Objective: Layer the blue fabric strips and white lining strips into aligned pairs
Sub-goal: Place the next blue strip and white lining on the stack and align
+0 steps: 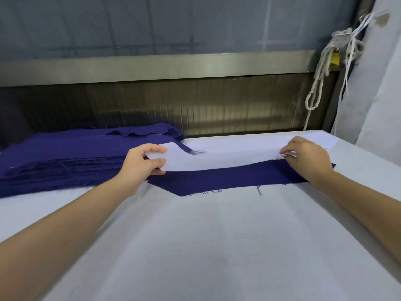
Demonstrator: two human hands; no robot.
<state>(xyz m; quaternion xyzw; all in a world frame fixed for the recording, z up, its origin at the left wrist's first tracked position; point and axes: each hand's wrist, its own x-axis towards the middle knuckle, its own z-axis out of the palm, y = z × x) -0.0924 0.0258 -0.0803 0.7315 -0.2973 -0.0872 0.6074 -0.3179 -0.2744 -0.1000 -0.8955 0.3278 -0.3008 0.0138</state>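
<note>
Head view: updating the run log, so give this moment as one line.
step: white lining strip over blue fabric strip | left hand: pinches left end | right hand: pinches right end | aligned: not yet

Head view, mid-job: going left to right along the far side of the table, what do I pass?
In order: stack of blue strips → left hand → white lining strip → right hand → pale draped cloth at the far right.

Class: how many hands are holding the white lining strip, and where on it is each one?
2. The left hand pinches the white lining strip at its left end; the right hand holds its right end, over the blue fabric strip.
</note>
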